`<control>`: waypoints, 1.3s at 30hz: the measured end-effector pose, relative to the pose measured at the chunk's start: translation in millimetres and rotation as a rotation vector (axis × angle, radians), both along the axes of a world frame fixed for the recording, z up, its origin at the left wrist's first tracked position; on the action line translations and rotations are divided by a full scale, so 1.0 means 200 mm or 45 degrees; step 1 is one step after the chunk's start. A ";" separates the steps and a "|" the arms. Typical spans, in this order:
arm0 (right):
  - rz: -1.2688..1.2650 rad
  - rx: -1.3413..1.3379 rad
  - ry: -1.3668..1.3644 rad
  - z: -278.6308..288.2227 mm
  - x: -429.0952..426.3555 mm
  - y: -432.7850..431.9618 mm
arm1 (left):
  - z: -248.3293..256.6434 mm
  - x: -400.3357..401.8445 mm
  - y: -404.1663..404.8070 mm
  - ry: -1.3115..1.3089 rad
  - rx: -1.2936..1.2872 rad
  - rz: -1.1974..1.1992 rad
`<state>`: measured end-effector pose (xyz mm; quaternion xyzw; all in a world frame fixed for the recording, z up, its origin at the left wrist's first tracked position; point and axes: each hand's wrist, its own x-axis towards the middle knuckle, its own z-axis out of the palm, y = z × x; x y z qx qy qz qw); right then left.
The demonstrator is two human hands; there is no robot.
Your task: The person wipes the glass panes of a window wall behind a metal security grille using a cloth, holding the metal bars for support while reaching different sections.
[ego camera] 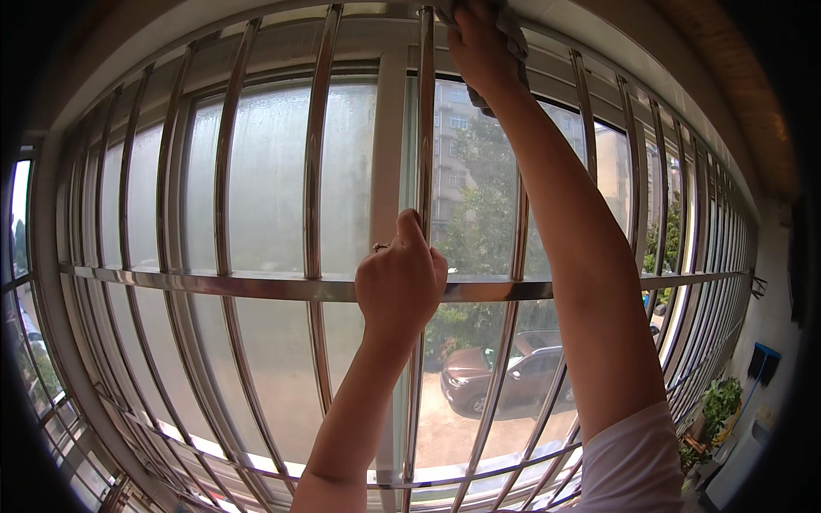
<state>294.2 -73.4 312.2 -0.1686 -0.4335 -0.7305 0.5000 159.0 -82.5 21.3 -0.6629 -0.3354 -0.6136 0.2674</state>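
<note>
Metal security bars (314, 160) stand upright across a sliding window. My left hand (404, 276) is closed around the horizontal metal rail (256, 285) at the foot of an upright bar, near the middle of the view. Raised high, my right hand (484, 48) holds a dark grey cloth (513, 38) near the top of the bars, just right of the same upright. Part of the cloth hangs behind the wrist. The fingertips of the right hand are partly hidden at the picture's top edge. The left window pane (269, 179) looks fogged, with streaks near its top.
Beyond the glass are a brown car (513, 378), a tree (481, 205) and a building. A lower rail (436, 476) crosses the bars. At the lower right are a green plant (721, 401) and a blue brush (764, 362) by the wall.
</note>
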 end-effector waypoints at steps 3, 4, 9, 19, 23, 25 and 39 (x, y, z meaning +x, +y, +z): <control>0.056 -0.023 -0.003 0.06 -0.03 0.08 | 0.00 -0.02 0.00 -0.014 0.023 -0.073; 0.068 -0.206 0.087 0.05 -0.04 0.04 | 0.00 -0.02 0.01 -0.023 0.011 -0.061; -0.073 -0.264 0.020 0.02 0.07 0.00 | 0.01 0.00 0.01 -0.038 -0.044 -0.174; 0.528 -0.478 0.081 -0.96 0.22 -0.45 | 0.16 -0.07 -0.11 0.024 -0.650 0.078; 0.718 -0.651 0.239 -1.47 0.34 -0.70 | 0.21 -0.09 -0.09 -0.007 -0.832 0.013; 0.873 -0.774 0.325 -1.73 0.38 -0.75 | 0.22 -0.10 -0.10 -0.013 -0.874 -0.009; 1.116 -1.457 1.012 -2.84 0.47 -0.51 | 0.27 -0.15 0.17 0.260 -0.673 -0.806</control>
